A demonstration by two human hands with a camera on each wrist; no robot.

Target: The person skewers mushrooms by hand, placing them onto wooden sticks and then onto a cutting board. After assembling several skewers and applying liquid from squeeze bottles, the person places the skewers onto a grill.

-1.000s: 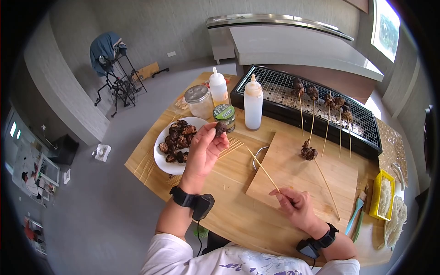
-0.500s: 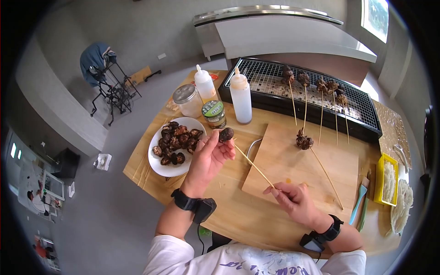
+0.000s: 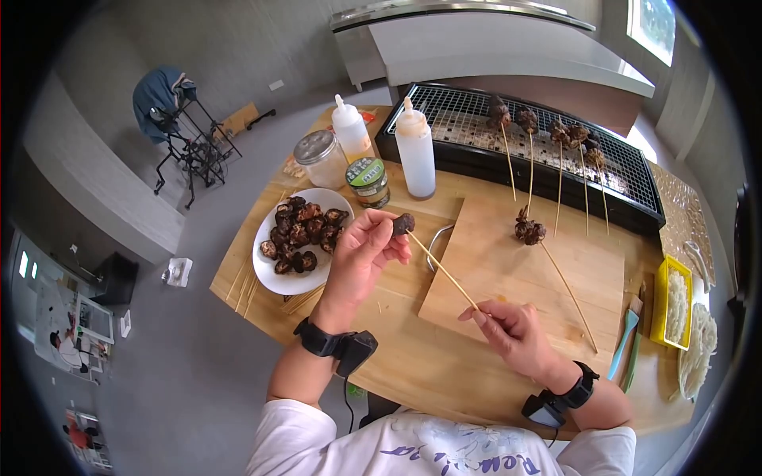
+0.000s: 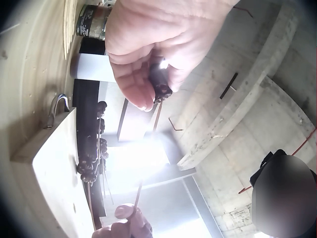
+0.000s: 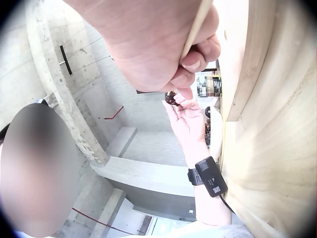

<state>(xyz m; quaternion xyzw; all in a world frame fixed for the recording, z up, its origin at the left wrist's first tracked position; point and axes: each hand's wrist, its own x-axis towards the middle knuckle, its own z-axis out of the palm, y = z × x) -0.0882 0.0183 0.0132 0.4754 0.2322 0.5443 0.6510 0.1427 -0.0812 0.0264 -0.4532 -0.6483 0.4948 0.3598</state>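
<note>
Between thumb and fingers, my left hand (image 3: 359,258) pinches a dark brown mushroom (image 3: 403,224). My right hand (image 3: 514,337) grips a thin bamboo skewer (image 3: 446,276) near its lower end. The skewer slants up to the left, its tip right at the mushroom's underside. In the left wrist view the mushroom (image 4: 159,84) shows between the fingertips, with the skewer running down from it. Left of my left hand a white plate (image 3: 266,279) holds several more mushrooms (image 3: 298,230). One skewer with mushrooms at its top (image 3: 529,232) lies on the wooden board (image 3: 484,270).
Beyond the board stands a black grill (image 3: 516,170) with several loaded skewers across it. Two squeeze bottles (image 3: 416,159), a lidded jar (image 3: 321,159) and a green-labelled jar (image 3: 367,181) stand behind the plate. At right are a blue brush (image 3: 624,345) and a yellow basket (image 3: 673,305).
The skewer tip, first apart from the mushroom, has come up against it. My left hand has moved slightly right, toward the skewer. The head view has shifted a little.
</note>
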